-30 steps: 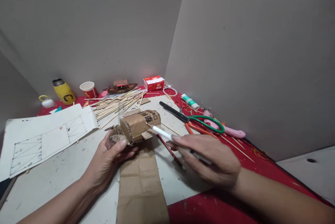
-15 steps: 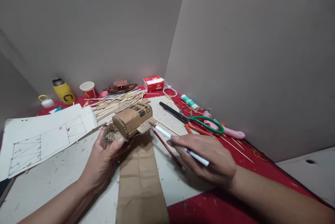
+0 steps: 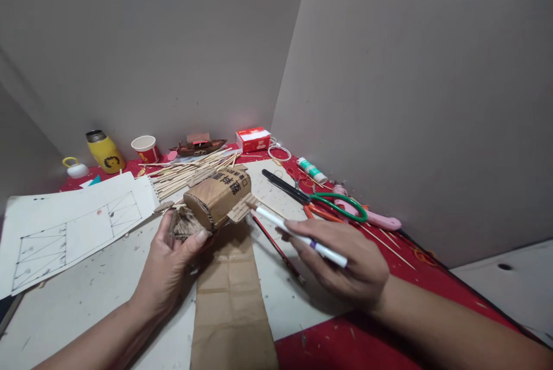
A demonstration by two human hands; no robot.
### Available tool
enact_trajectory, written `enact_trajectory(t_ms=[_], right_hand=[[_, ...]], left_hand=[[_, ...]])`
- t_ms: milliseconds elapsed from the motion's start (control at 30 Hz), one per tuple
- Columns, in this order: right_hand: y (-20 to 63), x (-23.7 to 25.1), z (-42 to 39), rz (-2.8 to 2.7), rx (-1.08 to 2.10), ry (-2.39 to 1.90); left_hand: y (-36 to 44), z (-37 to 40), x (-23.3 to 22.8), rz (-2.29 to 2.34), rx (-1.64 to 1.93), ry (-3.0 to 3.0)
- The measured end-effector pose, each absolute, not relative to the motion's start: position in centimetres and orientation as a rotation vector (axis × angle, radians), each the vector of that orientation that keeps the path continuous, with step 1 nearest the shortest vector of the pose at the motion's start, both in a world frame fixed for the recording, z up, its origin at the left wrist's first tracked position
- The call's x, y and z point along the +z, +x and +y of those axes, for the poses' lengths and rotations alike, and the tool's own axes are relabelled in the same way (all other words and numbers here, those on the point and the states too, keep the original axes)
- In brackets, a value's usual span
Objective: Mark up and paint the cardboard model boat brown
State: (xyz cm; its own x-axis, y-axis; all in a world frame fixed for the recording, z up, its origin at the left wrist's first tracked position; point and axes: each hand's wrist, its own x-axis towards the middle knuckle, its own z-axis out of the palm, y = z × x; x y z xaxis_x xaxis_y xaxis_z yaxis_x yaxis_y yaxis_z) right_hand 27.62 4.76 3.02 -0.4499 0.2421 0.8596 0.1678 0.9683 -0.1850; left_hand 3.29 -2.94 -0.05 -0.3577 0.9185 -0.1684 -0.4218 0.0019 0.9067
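Note:
My left hand (image 3: 173, 260) is closed around the near end of a cardboard model (image 3: 211, 200), thumb on top. The model has a rounded brown cover with printed black characters and a hollow end with corrugated edges. A slatted flap (image 3: 241, 208) sticks out from its right side. Held in my right hand (image 3: 341, 260) is a white pen (image 3: 270, 217) with a brown tip and a purple band. Its tip is at the flap's edge; whether it touches I cannot tell. Below the pen lies a red and black pencil (image 3: 276, 246).
A brown cardboard strip (image 3: 233, 312) lies below the model. Wooden sticks (image 3: 194, 168) are piled behind it. A sketch sheet (image 3: 82, 231) is at left. Green-handled scissors (image 3: 341, 203), a black marker (image 3: 283, 184) and a glue stick (image 3: 311, 169) lie at right. Behind stands a yellow bottle (image 3: 105, 154).
The model has tilted slightly in my left hand. The pen tip has stayed by the flap while my right hand has shifted very little.

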Motion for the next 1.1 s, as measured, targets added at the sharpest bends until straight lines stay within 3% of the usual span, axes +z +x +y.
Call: enact_trajectory(t_ms=[1100], right_hand=[[27.4,2.71,5.68,-1.989,0.025,-0.24]], left_hand=[[3.71,-2.81,0.1,1.198,1.657,0.686]])
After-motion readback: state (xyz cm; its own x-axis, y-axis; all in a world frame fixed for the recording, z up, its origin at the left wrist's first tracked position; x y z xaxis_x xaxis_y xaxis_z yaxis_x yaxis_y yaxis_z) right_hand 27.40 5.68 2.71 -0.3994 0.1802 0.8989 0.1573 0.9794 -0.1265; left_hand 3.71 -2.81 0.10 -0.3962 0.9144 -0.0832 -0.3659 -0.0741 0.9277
